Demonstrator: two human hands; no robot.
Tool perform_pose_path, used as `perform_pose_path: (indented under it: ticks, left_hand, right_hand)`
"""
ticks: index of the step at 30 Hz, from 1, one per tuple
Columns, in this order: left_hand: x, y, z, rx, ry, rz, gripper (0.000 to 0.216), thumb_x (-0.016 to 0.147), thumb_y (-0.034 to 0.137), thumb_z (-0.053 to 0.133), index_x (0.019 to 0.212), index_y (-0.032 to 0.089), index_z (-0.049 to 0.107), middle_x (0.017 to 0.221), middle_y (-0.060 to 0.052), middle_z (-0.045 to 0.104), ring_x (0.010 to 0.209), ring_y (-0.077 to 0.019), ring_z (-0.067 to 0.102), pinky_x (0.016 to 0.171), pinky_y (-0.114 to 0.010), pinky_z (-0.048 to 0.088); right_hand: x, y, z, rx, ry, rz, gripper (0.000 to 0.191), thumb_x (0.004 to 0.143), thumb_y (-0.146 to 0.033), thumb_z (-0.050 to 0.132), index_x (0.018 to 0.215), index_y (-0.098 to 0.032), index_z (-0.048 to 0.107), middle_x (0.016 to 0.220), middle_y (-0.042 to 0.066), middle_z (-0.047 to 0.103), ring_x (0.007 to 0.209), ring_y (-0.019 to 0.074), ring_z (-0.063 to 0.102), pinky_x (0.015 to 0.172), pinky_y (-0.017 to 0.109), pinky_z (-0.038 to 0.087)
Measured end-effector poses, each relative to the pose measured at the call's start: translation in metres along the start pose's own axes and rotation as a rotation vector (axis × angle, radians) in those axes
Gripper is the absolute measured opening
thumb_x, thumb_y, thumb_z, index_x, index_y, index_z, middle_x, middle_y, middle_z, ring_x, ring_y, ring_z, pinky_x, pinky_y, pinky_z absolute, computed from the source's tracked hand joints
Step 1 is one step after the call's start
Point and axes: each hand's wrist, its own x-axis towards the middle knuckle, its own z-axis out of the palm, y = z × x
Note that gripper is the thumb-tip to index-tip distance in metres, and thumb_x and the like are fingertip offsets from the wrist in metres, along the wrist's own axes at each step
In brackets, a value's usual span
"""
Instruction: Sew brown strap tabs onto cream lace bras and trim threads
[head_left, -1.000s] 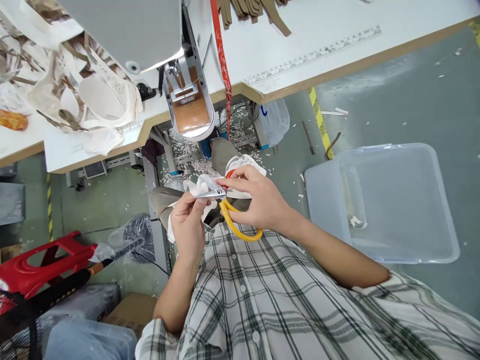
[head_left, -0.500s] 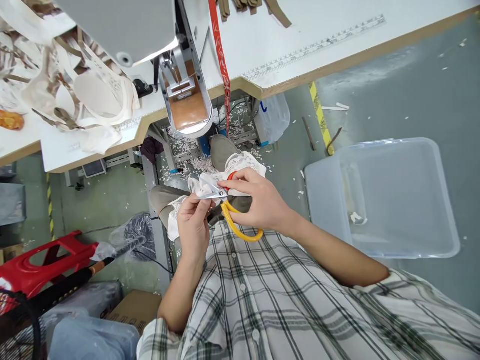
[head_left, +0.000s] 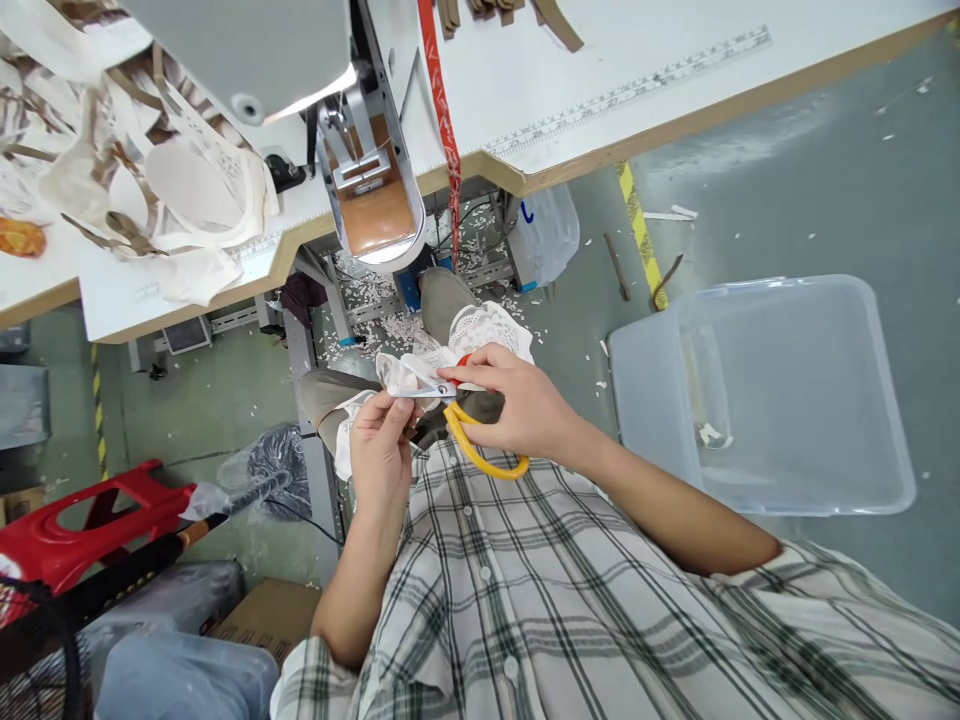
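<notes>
My right hand (head_left: 529, 405) grips a pair of scissors (head_left: 480, 462) with one yellow and one red handle loop. Their metal blades stand apart and point left, towards my left fingertips. My left hand (head_left: 381, 455) pinches the edge of a white lace garment piece (head_left: 491, 332) close to the blade tips. The piece drapes over my lap and knees. Part of it shows behind the blades; whether the blades touch it, I cannot tell.
Ahead is a sewing machine (head_left: 379, 215) on a white table (head_left: 600, 60), with a heap of cream garments (head_left: 202, 185) at left. A red tape (head_left: 442, 110) hangs past the table edge. A clear plastic bin (head_left: 795, 400) stands right, a red stool (head_left: 97, 515) left.
My left hand has shifted slightly left. The scissors and my right hand stay almost in place, and the white cloth by the blades has changed shape a little.
</notes>
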Motion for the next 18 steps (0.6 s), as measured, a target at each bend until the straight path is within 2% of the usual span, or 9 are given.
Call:
perform_pose_path:
  ticks: [5,10,13,16,18]
  left_hand:
    - [0.005,0.008,-0.011,-0.134,0.008,-0.078,0.025,0.068,0.031,0.089,0.077,0.016,0.071,0.088,-0.003,0.074,0.062,-0.0059,0.058,0.057,-0.017,0.047]
    - [0.004,0.012,-0.014,-0.221,-0.021,-0.160,0.026,0.070,0.031,0.088,0.081,0.015,0.071,0.088,-0.004,0.073,0.064,-0.0056,0.059,0.060,-0.017,0.049]
    - [0.005,0.014,-0.012,-0.217,-0.022,-0.152,0.029,0.070,0.032,0.088,0.081,0.015,0.068,0.086,-0.003,0.072,0.063,-0.0050,0.059,0.061,-0.017,0.048]
    - [0.008,0.021,-0.017,-0.083,-0.037,-0.117,0.033,0.071,0.036,0.086,0.084,0.015,0.064,0.085,-0.002,0.073,0.057,-0.0039,0.056,0.055,-0.016,0.045]
    - [0.012,0.027,-0.026,0.149,-0.041,-0.053,0.036,0.074,0.038,0.084,0.094,0.017,0.062,0.079,-0.001,0.073,0.052,-0.0048,0.053,0.049,-0.016,0.041]
  right_hand:
    - [-0.002,0.029,-0.014,0.012,0.084,0.136,0.053,0.077,-0.037,0.075,0.128,-0.024,0.072,0.100,0.007,0.062,0.072,0.0168,0.053,0.071,0.036,0.052]
    - [-0.001,0.040,-0.028,-0.054,0.085,0.114,0.053,0.077,-0.040,0.074,0.128,-0.024,0.072,0.099,0.007,0.060,0.074,0.0182,0.053,0.073,0.037,0.053]
    - [0.006,0.041,-0.044,-0.129,0.096,0.100,0.055,0.077,-0.040,0.073,0.130,-0.026,0.070,0.105,0.008,0.061,0.080,0.0199,0.056,0.077,0.038,0.054]
    - [0.023,0.041,-0.071,-0.256,0.128,0.085,0.061,0.076,-0.040,0.072,0.135,-0.025,0.067,0.108,0.009,0.061,0.083,0.0212,0.058,0.082,0.040,0.054]
    - [0.045,0.041,-0.094,-0.348,0.174,0.081,0.064,0.077,-0.043,0.071,0.137,-0.024,0.064,0.107,0.009,0.062,0.086,0.0230,0.060,0.085,0.041,0.053]
